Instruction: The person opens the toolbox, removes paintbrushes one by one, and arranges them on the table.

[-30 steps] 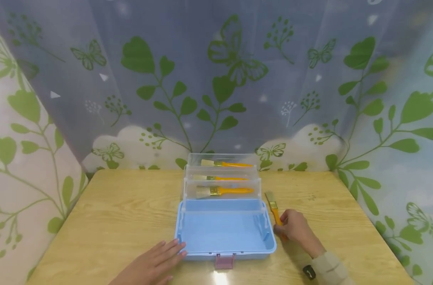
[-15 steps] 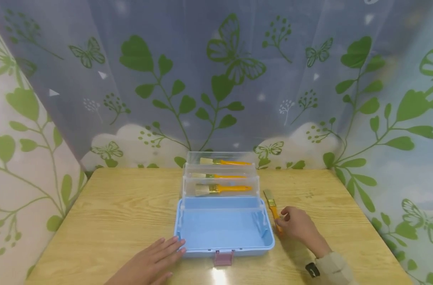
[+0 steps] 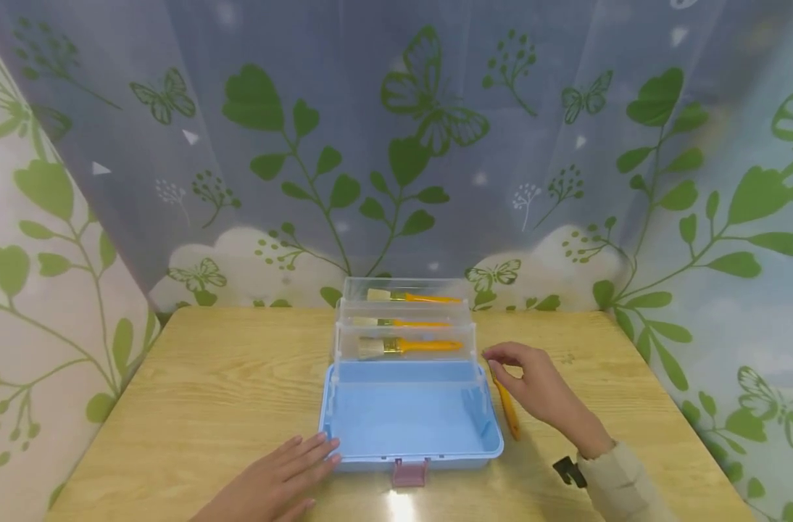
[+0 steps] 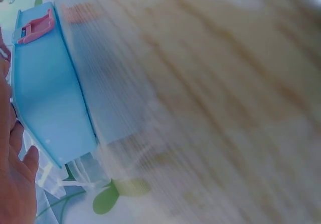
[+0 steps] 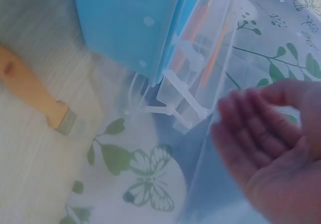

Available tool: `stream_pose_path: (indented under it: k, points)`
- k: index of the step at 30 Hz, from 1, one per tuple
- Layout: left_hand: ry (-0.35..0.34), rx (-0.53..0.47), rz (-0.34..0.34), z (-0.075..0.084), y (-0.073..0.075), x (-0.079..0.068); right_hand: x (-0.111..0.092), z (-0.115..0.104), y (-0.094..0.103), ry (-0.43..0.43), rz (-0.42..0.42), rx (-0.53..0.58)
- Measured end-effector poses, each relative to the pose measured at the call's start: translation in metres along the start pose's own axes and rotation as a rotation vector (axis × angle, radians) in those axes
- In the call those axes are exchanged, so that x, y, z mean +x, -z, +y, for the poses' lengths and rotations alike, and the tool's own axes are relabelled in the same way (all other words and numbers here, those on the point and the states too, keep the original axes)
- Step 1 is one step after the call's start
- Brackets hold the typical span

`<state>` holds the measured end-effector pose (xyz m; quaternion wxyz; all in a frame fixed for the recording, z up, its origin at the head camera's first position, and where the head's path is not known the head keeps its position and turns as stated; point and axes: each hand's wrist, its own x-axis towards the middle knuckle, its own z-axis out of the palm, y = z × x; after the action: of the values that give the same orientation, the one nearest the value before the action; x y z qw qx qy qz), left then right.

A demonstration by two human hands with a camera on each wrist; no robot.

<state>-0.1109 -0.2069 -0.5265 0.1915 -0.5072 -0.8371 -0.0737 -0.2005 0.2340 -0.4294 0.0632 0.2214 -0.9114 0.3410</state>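
Right hand (image 3: 536,380) loosely bent over the bristle end of a loose brush (image 3: 509,415); left hand (image 3: 275,478) on the blue box (image 3: 409,420).
The right fingers curve side by side, pinching nothing in the right wrist view; from above they hide the bristles. The left fingers lie straight and close together, tips on the box's front left corner. The loose brush lies on the table (image 3: 240,370) just beside the box's right wall, orange handle end towards the table's front edge. The box stands open, pink clasp (image 3: 409,475) facing that edge; clear trays (image 3: 347,344) step up towards the back edge, holding three orange-handled brushes (image 3: 432,346).
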Motion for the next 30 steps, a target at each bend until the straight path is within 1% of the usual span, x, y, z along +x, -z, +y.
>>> stream_pose_path:
  k: [3,7,13,17,20,22,25,28,30]
  points:
    - [0.012,0.002,-0.01,0.0,0.002,0.001,0.017,0.0,-0.003,0.072,-0.05,0.078]
    - [0.031,-0.011,-0.021,0.0,0.006,0.002,0.037,-0.001,-0.01,0.123,-0.13,0.138]
    - [0.035,-0.016,-0.029,0.001,0.008,0.002,0.059,-0.004,-0.023,0.15,-0.221,0.107]
    - [0.042,-0.027,-0.03,0.001,0.008,0.0,0.071,-0.006,-0.031,0.123,-0.274,0.063]
    - [0.04,-0.028,-0.022,0.002,0.006,-0.001,0.077,-0.006,-0.037,0.106,-0.317,0.042]
    - [0.035,-0.025,-0.013,0.002,0.005,-0.003,0.079,-0.006,-0.039,0.107,-0.331,0.03]
    - [0.03,-0.03,-0.002,0.002,0.004,-0.003,0.08,-0.006,-0.042,0.108,-0.332,0.017]
    - [0.033,-0.035,-0.009,0.002,0.003,-0.003,0.078,-0.006,-0.043,0.121,-0.312,-0.021]
    - [0.034,-0.035,-0.016,0.002,0.004,-0.002,0.077,-0.006,-0.045,0.116,-0.307,-0.039]
